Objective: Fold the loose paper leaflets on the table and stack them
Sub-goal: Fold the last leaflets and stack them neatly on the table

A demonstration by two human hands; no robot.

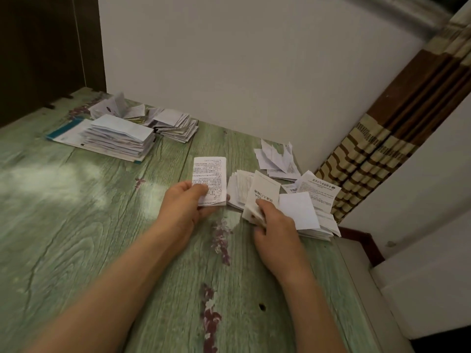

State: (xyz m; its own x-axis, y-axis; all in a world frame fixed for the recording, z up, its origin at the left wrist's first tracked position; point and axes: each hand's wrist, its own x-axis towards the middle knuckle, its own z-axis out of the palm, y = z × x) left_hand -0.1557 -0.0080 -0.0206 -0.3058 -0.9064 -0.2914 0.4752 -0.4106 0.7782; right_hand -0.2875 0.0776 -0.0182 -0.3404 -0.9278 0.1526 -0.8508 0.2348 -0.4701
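My left hand (184, 205) holds a folded printed leaflet (210, 174) upright by its lower end, thumb across the front. My right hand (272, 225) grips another folded white leaflet (263, 192) at the near edge of a loose pile of leaflets (313, 200) on the table's right side. A tall stack of folded leaflets (119, 138) stands at the far left. Behind it lie a smaller stack (177, 126) and some part-open leaflets (114, 108).
The table (102, 225) has a green wood-grain cover with purple flowers. More loose sheets (276, 159) lie against the white wall. A rolled bamboo mat (382, 138) leans at the right. The table's right edge drops beside the pile.
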